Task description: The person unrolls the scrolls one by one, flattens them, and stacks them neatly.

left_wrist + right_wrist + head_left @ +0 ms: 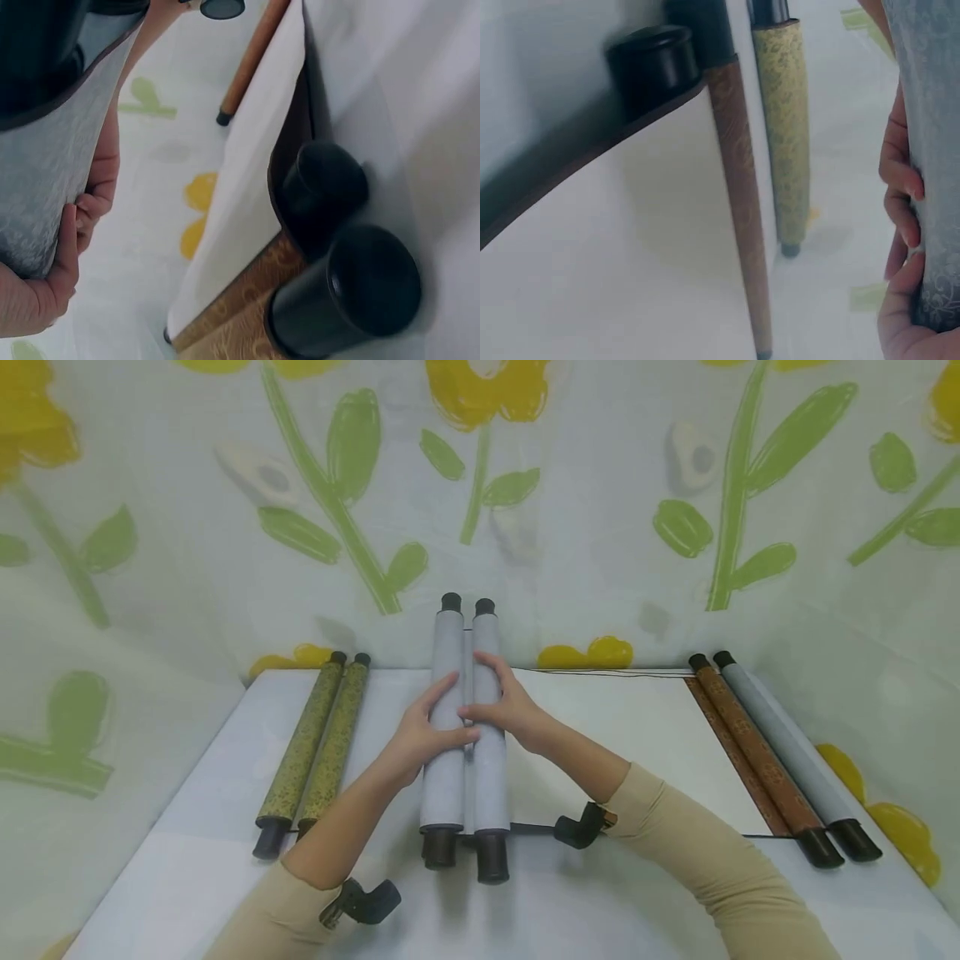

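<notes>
Grey scroll (490,764), fingers of left hand (417,741) and right hand (516,705) curled round it, above white table (168,860)

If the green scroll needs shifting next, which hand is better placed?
Left, I'd judge: the left hand is nearer the green scroll; the right hand is farther across. Both grip the grey scroll, so left would likely have to let go first.

Left rolls (305,739) on table (187,860), sheet (630,752) between middle rolls (491,777) and right rolls (756,747), curtain (592,527) behind
</notes>
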Tool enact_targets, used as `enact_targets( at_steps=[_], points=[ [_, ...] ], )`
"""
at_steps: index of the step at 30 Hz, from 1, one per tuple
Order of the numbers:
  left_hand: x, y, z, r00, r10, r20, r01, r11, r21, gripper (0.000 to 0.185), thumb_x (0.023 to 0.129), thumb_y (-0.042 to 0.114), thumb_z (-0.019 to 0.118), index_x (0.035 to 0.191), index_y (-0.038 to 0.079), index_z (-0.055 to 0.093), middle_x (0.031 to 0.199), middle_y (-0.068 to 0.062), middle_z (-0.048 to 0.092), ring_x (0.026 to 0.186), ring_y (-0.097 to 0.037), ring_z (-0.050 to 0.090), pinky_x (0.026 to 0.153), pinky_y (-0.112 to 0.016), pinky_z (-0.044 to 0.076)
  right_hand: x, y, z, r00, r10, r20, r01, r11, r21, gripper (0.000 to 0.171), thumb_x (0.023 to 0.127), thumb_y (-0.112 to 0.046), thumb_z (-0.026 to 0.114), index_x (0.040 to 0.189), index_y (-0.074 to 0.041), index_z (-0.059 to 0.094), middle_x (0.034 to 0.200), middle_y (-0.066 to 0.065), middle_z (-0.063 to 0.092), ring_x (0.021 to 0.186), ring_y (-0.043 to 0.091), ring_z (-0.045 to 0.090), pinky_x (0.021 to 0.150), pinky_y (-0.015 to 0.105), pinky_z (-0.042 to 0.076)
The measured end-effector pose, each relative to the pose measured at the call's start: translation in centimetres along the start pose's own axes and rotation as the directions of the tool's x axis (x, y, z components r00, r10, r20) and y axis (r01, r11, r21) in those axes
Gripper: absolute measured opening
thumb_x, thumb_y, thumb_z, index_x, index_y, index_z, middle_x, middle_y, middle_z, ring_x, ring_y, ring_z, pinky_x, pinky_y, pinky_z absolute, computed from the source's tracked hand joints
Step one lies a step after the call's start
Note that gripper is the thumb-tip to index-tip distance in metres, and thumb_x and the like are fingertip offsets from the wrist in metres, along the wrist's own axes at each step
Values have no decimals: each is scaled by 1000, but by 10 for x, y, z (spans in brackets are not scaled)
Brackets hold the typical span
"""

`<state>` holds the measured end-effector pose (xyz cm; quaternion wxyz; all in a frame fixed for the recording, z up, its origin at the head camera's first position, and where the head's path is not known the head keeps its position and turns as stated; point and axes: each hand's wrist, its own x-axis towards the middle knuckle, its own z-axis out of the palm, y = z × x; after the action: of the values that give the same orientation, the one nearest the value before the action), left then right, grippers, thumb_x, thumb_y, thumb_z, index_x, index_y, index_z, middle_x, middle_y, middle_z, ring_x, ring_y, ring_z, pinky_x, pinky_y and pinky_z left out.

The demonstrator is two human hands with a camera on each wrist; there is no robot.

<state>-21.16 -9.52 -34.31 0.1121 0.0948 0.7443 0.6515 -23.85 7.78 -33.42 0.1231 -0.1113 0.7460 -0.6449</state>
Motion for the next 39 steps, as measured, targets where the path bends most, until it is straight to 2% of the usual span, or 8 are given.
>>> enact_targets(
  at_steps=[4, 11, 17, 23, 27, 33, 36, 39],
  points=[
    [4, 3, 7, 1000, 19, 7, -19, 1000, 12, 87, 76, 10, 76, 148, 24, 31, 154, -10, 22, 137, -28, 25, 110, -48, 27, -6, -1, -12, 1000, 9, 22, -9, 1000, 2, 87, 81, -8, 68, 149, -25, 17, 151, 11, 19, 127, 34, 34, 102, 50, 37],
    [13, 6, 18, 999, 27, 28, -26, 999, -40, 87, 75, 3, 74, 148, 25, 32, 153, -9, 23, 133, -31, 32, 104, -50, 36, -14, -3, -30, 1000, 12, -15, -13, 999, -42, 88, 79, -5, 67, 149, -27, 18, 150, 11, 20, 126, 35, 33, 102, 55, 36],
    [15, 6, 26, 1000, 15, 8, -16, 999, 45, 84, 75, 5, 70, 147, 27, 33, 154, -11, 22, 134, -34, 31, 103, -55, 34, -23, 0, -39, 998, 39, -44, -40, 999, -32, 86, 79, -3, 61, 149, -27, 18, 153, 10, 13, 129, 36, 28, 103, 55, 34],
    [15, 3, 33, 1000, -4, -26, 7, 995, 104, 82, 75, 8, 66, 147, 31, 33, 154, -13, 24, 131, -38, 34, 100, -58, 36, -32, 4, -44, 991, 78, -107, -78, 997, 9, 83, 76, -2, 53, 149, -29, 23, 151, 12, 17, 126, 35, 29, 99, 54, 34],
    [15, 4, 39, 999, 15, -40, -10, 992, 128, 82, 74, 8, 61, 147, 31, 33, 153, -14, 26, 128, -37, 38, 97, -58, 38, -34, 4, -43, 986, 78, -149, -75, 997, 31, 82, 75, 1, 52, 148, -29, 27, 151, 11, 18, 125, 34, 29, 98, 54, 33],
    [17, 6, 46, 997, 72, -42, -66, 988, 139, 80, 76, 13, 69, 146, 29, 33, 148, -11, 33, 121, -33, 43, 94, -53, 41, -36, 3, -44, 974, 37, -226, -47, 998, -39, 85, 75, 0, 68, 147, -25, 31, 151, 12, 24, 127, 34, 32, 102, 54, 33],
    [17, 8, 47, 997, 67, -45, -59, 985, 162, 84, 74, 21, 77, 145, 31, 33, 148, -9, 34, 124, -32, 42, 96, -54, 40, -37, 2, -46, 972, 19, -235, -41, 995, -89, 90, 73, -4, 76, 147, -25, 30, 152, 12, 24, 129, 35, 32, 105, 54, 31],
    [18, 8, 48, 998, 56, -36, -50, 986, 160, 86, 74, 21, 78, 146, 32, 32, 149, -9, 32, 124, -32, 42, 96, -55, 39, -38, 1, -49, 974, 17, -226, -42, 994, -105, 91, 72, -2, 75, 148, -24, 30, 152, 13, 24, 128, 35, 33, 104, 55, 32]
  ],
)
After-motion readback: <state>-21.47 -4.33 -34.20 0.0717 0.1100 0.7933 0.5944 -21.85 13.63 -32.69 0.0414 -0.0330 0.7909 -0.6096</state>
